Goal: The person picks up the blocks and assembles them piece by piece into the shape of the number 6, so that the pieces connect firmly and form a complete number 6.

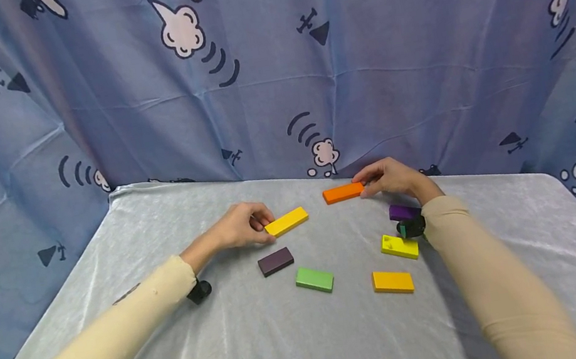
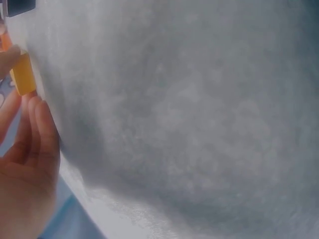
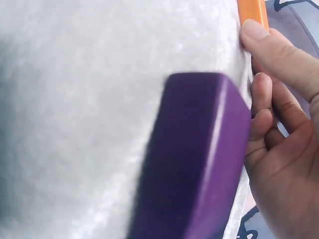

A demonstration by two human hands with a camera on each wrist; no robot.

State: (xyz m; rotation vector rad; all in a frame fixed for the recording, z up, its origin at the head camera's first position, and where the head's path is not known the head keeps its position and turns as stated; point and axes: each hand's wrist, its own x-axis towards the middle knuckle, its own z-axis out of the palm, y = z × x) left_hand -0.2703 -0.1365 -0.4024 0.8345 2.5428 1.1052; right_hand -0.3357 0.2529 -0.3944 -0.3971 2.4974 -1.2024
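In the head view my left hand (image 1: 243, 225) pinches one end of a yellow block (image 1: 287, 222) between thumb and fingers. The same yellow block (image 2: 23, 74) shows at the left edge of the left wrist view. Farther back on the right, my right hand (image 1: 389, 178) pinches the right end of an orange block (image 1: 343, 193), which lies at the back of the table. A purple block (image 3: 194, 154) fills much of the right wrist view, near the right palm; in the head view the right wrist partly hides it.
On the silvery cloth-covered table (image 1: 270, 347) lie a dark brown block (image 1: 276, 262), a green block (image 1: 314, 280), a bright yellow block (image 1: 399, 246) and an amber block (image 1: 393, 282). A blue patterned curtain (image 1: 265, 113) hangs along the table's back edge.
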